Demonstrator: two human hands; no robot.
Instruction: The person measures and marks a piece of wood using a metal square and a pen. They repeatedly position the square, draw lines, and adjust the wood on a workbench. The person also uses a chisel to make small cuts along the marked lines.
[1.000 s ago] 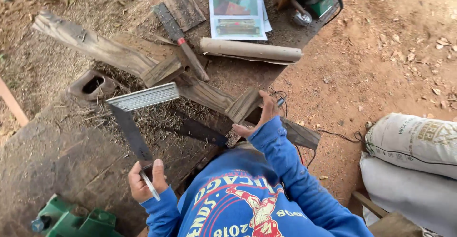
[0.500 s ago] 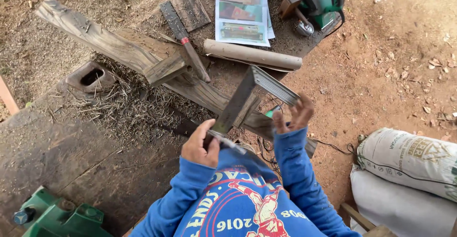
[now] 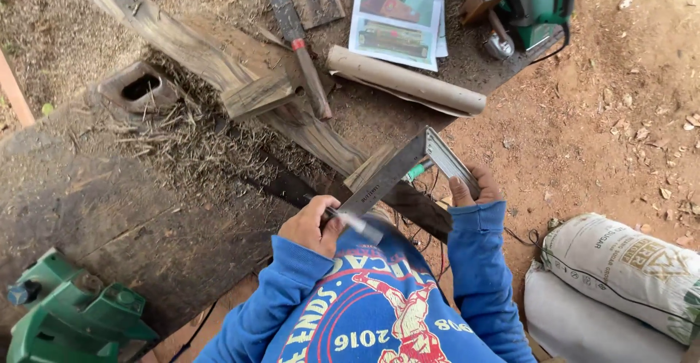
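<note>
Left hand (image 3: pixel 312 226) is wrapped around a pencil-ish marker, tip blurred, pressed right at the near end of the square (image 3: pixel 394 173) blade. Right hand (image 3: pixel 472 188) grips the square's metal stock, fingers closed round it. Square sits tilted just above the person's chest, near edge of the table (image 3: pixel 109 195), w/ the blade crossing a weathered beam (image 3: pixel 197 56). Behind it: cardboard tube (image 3: pixel 405 80), a saw (image 3: pixel 295 38), a printed sheet (image 3: pixel 401 13), green power tool (image 3: pixel 529 2). White sacks (image 3: pixel 620 283) on the dirt at right.
</note>
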